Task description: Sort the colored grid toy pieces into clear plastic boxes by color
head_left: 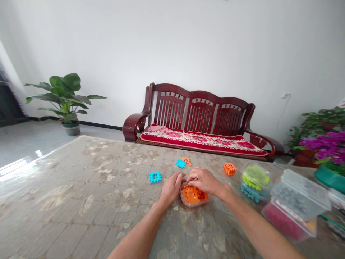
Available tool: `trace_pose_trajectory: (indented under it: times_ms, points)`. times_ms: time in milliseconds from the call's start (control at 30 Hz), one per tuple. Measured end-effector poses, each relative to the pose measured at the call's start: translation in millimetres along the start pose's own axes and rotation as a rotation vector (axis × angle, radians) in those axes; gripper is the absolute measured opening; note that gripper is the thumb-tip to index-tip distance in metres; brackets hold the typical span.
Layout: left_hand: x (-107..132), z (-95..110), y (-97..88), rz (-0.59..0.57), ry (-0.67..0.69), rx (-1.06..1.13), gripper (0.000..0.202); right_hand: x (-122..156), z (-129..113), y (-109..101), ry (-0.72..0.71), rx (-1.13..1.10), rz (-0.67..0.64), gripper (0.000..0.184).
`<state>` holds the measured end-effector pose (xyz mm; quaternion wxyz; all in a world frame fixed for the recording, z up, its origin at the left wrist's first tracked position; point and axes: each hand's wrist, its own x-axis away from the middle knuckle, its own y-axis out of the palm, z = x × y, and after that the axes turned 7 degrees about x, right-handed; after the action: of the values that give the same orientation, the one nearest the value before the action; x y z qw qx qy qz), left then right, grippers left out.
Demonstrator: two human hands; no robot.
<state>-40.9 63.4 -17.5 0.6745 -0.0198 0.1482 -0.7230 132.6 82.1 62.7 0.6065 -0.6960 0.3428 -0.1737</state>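
A small clear plastic container (192, 205) stands on the table in front of me, with orange interlocking plastic blocks (194, 194) inside. My left hand (171, 187) grips its left side, fingers bent around the far left corner. Over the far part of the container, my right hand (204, 180) is closed with its fingers curled down among the orange blocks; its fingertips are partly hidden. Left of my hands lies a blue square block (155, 177). Beyond them, another blue block (180, 163) lies beside an orange piece (186, 161).
An orange assembled cube (230, 168) sits to the right. Past it are a clear box of green and blue blocks (255, 180) and stacked clear bins (299, 194). A patterned cloth (81, 194) covers the table. Behind it stands a wooden bench (199, 108); purple flowers (329, 145) are at far right.
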Motion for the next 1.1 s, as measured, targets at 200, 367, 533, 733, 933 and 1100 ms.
trace_pose_trajectory:
  times_ms: [200,367,533,733,933,1100]
  points:
    - [0,0,-0.8,0.003,0.047,-0.067,0.044,-3,-8,5,-0.015,0.09,-0.004,0.017]
    - [-1,-2,-0.7,-0.002,0.041,-0.064,0.042,-1,-8,-1,0.005,0.102,-0.052,0.016]
    - [-2,-2,-0.6,-0.018,0.018,-0.062,0.041,0,-6,1,0.032,0.039,-0.068,0.015]
    - [0,0,-0.9,-0.009,-0.012,-0.018,0.043,6,24,-3,0.246,-0.072,0.268,0.018]
    - [0,1,-0.6,-0.003,-0.039,-0.003,0.042,26,110,-18,0.738,0.355,0.349,0.038]
    - [0,-1,0.1,-0.003,-0.039,-0.005,0.041,38,145,-15,1.067,0.573,-0.017,0.045]
